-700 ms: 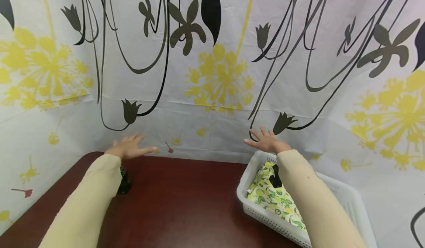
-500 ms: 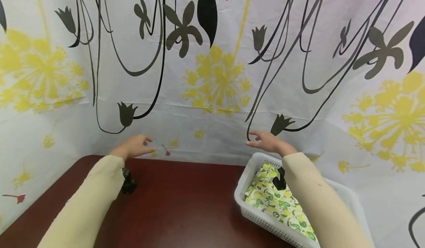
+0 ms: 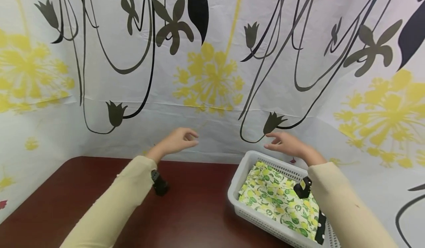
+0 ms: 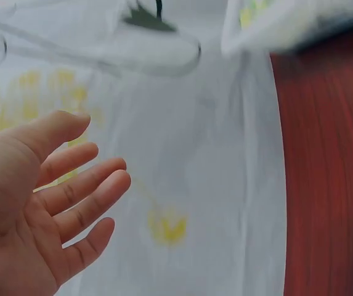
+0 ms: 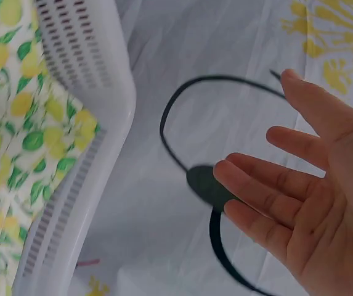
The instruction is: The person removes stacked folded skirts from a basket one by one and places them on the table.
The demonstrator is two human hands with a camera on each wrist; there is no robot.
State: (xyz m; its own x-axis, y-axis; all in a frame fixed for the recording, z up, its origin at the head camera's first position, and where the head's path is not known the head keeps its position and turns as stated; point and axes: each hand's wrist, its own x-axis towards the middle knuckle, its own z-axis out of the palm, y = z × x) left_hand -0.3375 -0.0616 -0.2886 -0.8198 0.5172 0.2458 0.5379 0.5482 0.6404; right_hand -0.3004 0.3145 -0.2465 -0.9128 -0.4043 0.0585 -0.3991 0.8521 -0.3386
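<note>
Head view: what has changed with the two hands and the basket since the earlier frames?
The left hand has swung right toward the middle, its fingers now loosely curled. The right hand has shifted slightly right and hovers over the far rim of the white basket. Neither hand took hold of anything. The camera panned right, so the scene slid left. The lemon-print cloth still lies in the basket on the dark red table.

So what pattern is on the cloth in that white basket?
Yellow lemons and green leaves on the cloth, clearest in the head view.
</note>
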